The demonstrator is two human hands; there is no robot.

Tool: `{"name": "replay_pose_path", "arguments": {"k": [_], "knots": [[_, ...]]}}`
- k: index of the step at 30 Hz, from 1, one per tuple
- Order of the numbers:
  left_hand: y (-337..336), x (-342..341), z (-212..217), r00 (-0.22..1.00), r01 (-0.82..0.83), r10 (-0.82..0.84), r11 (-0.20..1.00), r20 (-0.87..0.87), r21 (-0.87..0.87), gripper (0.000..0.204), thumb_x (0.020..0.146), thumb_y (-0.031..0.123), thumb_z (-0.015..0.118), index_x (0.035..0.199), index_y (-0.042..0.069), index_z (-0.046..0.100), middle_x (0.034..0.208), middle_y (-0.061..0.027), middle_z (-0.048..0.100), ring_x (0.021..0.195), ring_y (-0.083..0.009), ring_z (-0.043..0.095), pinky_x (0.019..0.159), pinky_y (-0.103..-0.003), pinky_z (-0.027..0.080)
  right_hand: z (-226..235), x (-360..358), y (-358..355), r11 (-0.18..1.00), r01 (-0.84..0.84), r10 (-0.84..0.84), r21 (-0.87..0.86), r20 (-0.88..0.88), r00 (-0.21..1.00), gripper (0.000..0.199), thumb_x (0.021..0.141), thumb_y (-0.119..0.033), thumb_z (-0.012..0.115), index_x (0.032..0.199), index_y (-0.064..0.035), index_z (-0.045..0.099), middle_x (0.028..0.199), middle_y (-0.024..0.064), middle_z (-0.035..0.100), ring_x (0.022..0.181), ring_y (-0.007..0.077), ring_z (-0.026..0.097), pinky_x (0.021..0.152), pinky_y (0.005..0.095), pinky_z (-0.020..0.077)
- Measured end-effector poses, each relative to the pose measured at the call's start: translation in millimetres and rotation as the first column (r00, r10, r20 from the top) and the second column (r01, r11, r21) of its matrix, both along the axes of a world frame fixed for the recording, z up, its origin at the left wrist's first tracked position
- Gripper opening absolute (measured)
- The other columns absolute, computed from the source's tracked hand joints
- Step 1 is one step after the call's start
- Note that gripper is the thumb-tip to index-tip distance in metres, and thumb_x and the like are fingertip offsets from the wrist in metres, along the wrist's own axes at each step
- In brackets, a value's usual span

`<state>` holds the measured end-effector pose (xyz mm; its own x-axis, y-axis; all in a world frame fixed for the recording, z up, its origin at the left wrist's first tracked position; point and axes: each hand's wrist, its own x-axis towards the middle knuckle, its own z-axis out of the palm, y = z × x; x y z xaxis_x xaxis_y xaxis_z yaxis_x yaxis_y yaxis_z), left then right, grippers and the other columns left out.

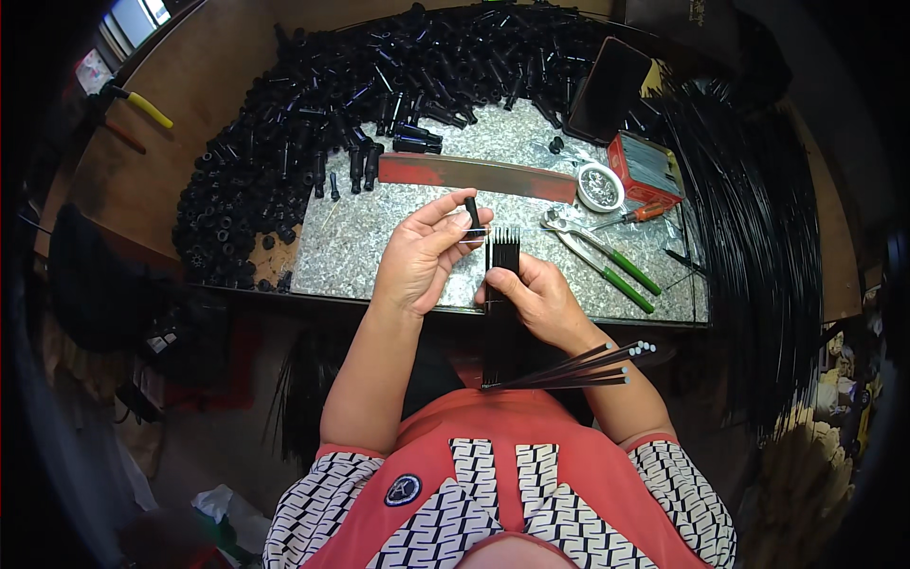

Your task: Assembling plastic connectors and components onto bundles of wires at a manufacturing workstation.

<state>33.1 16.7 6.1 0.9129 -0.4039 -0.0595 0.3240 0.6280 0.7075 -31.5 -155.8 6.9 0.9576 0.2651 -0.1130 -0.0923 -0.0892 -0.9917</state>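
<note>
My left hand pinches a short black cylinder between thumb and fingers. Thin pale lines cross by those fingertips; I cannot make out what they are. Close beside it, my right hand is closed around a flat bundle of thin black rods, held upright with its fine tips pointing away from me. The bundle runs down past the bench edge towards my lap. Several dark rods with pale ends stick out over my right forearm. A red and grey metal bar lies just beyond my hands.
Black tubular parts are heaped across the back and left. On the right are green-handled pliers, a white bowl of small metal pieces, a red box, an orange-handled screwdriver, a dark phone-like slab and long black strands.
</note>
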Motion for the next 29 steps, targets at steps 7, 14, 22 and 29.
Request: {"name": "replay_pose_path", "arguments": {"k": [7, 14, 22, 29], "knots": [[1.1, -1.7, 1.3, 0.999, 0.045, -0.045, 0.999, 0.028, -0.001, 0.035, 0.091, 0.003, 0.058, 0.126, -0.002, 0.053, 0.105, -0.0161, 0.066, 0.093, -0.0176, 0.065, 0.083, -0.029, 0.054, 0.5, -0.8, 1.3, 1.0, 0.008, -0.008, 0.029, -0.017, 1.0, 0.023, 0.098, -0.019, 0.053, 0.095, 0.0013, 0.063, 0.083, 0.0041, 0.067, 0.076, 0.0085, 0.06, 0.069, 0.0233, 0.0484], [0.5, -1.2, -0.7, 0.995, 0.103, -0.103, 0.994, 0.005, -0.032, 0.036, 0.091, 0.003, 0.058, 0.126, -0.002, 0.053, 0.105, -0.0147, 0.067, 0.093, -0.0178, 0.065, 0.083, -0.03, 0.054, 1.5, -0.1, -0.2, 1.0, 0.002, -0.003, -0.011, -0.027, 1.0, 0.025, 0.098, -0.021, 0.054, 0.093, 0.0006, 0.064, 0.082, 0.0035, 0.067, 0.075, 0.0083, 0.06, 0.069, 0.0234, 0.0482], [4.6, 1.6, -14.5, 0.987, 0.163, -0.162, 0.982, 0.011, -0.092, 0.033, 0.091, 0.003, 0.058, 0.122, -0.005, 0.056, 0.107, -0.0146, 0.066, 0.095, -0.0194, 0.064, 0.085, -0.031, 0.053, 4.5, -0.5, 0.9, 0.998, 0.007, -0.006, -0.066, 0.016, 1.0, 0.023, 0.097, -0.022, 0.056, 0.096, 0.0, 0.063, 0.082, 0.003, 0.067, 0.075, 0.0081, 0.06, 0.069, 0.0239, 0.0487], [9.8, -11.0, -6.6, 0.97, 0.141, -0.17, 0.976, 0.174, 0.164, 0.038, 0.09, 0.01, 0.063, 0.124, -0.006, 0.056, 0.112, -0.0164, 0.065, 0.102, -0.0195, 0.063, 0.093, -0.031, 0.05, -1.9, 1.5, -0.5, 0.998, 0.03, -0.028, -0.055, 0.047, 0.998, 0.024, 0.097, -0.022, 0.056, 0.103, -0.0003, 0.062, 0.083, 0.0032, 0.066, 0.078, 0.0081, 0.06, 0.072, 0.0245, 0.0496]]}}
